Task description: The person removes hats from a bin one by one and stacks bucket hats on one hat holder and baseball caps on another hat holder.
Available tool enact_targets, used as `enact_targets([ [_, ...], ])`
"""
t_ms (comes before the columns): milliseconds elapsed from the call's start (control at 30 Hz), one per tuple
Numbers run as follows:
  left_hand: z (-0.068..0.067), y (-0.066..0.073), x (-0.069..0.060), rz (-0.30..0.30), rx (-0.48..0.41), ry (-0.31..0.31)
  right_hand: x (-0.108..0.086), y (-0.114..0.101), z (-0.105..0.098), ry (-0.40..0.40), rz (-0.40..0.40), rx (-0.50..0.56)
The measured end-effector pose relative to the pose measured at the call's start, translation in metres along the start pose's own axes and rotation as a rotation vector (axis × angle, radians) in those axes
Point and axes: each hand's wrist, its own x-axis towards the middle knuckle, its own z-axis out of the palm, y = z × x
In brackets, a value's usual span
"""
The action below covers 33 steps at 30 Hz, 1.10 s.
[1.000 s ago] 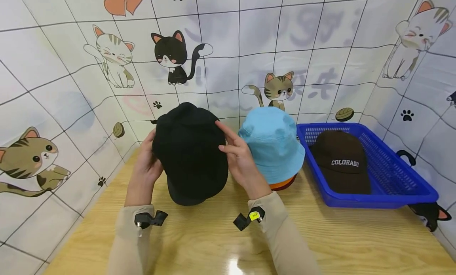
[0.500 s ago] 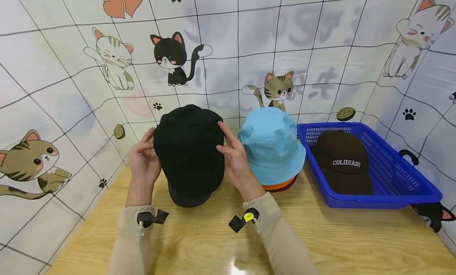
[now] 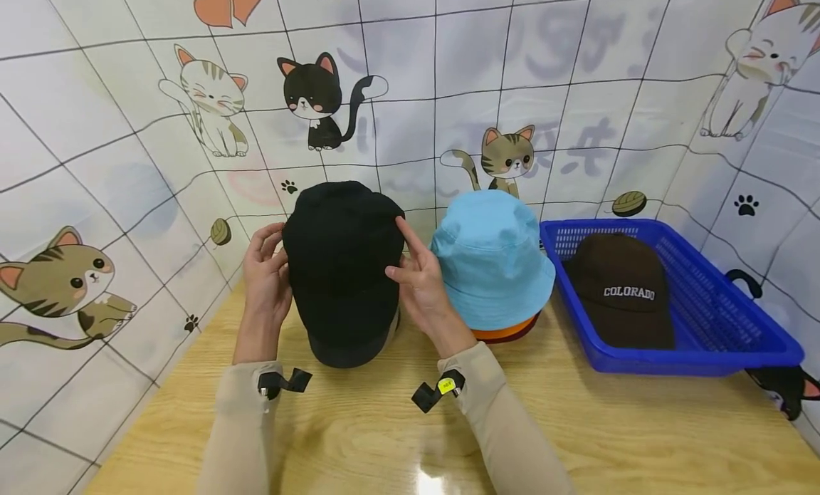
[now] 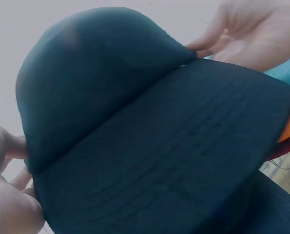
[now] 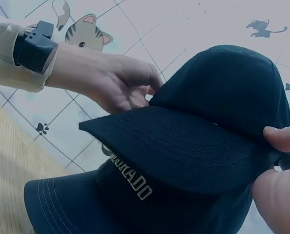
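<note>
A black baseball cap [image 3: 346,260] is held between both hands at the left of the table. The left hand [image 3: 265,281] pinches its left edge at the base of the crown. On the opposite edge, the right hand [image 3: 423,288] grips with thumb and fingers. Directly below, in the right wrist view, sits another dark cap [image 5: 130,183] with pale letters, partly covered by the held one. Whether the two caps touch is hard to tell. A light blue bucket hat [image 3: 490,260] stands just right of the right hand, with orange and dark red brims showing under it.
A blue plastic basket [image 3: 724,338] stands at the right, holding a brown cap [image 3: 621,288] lettered COLORADO. A white cat-print wall covering [image 3: 397,68] rises behind and beside the wooden table [image 3: 384,424].
The left fingers, straighter half a second ago, are now more bent against the cap's edge. The cap and both hands have shifted only slightly; the basket and blue hat stay put.
</note>
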Motion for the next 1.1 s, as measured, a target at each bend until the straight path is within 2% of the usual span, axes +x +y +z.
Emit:
enact_targets([
  [67, 0.001, -0.003, 0.002, -0.002, 0.001, 0.044, 0.0, 0.002, 0.0, 0.027, -0.001, 0.01],
  [167, 0.002, -0.005, 0.004, -0.012, -0.002, 0.059, 0.002, 0.004, 0.0, 0.103, -0.005, 0.018],
  [300, 0.0, -0.005, 0.004, -0.043, -0.024, 0.017, 0.003, 0.007, 0.002, 0.213, -0.035, 0.017],
  [400, -0.003, -0.003, 0.002, -0.059, -0.068, -0.053, 0.003, 0.007, 0.004, 0.247, -0.056, -0.001],
  [500, -0.006, -0.002, 0.001, -0.066, -0.122, -0.143, 0.001, 0.004, 0.005, 0.238, -0.046, -0.097],
  [600, -0.008, -0.001, 0.0, -0.064, -0.175, -0.225, -0.002, 0.0, 0.006, 0.229, -0.013, -0.278],
  [733, -0.009, 0.0, -0.001, -0.035, -0.153, -0.28, -0.005, -0.004, 0.009, 0.225, 0.023, -0.487],
  [800, -0.01, 0.001, -0.002, -0.017, -0.114, -0.297, -0.006, -0.005, 0.011, 0.215, 0.02, -0.535],
  [933, -0.011, 0.001, -0.001, -0.007, -0.062, -0.316, -0.007, -0.005, 0.012, 0.186, -0.005, -0.565],
  [1100, -0.009, -0.001, 0.001, -0.012, -0.055, -0.272, -0.005, -0.001, 0.009, 0.153, -0.002, -0.59],
])
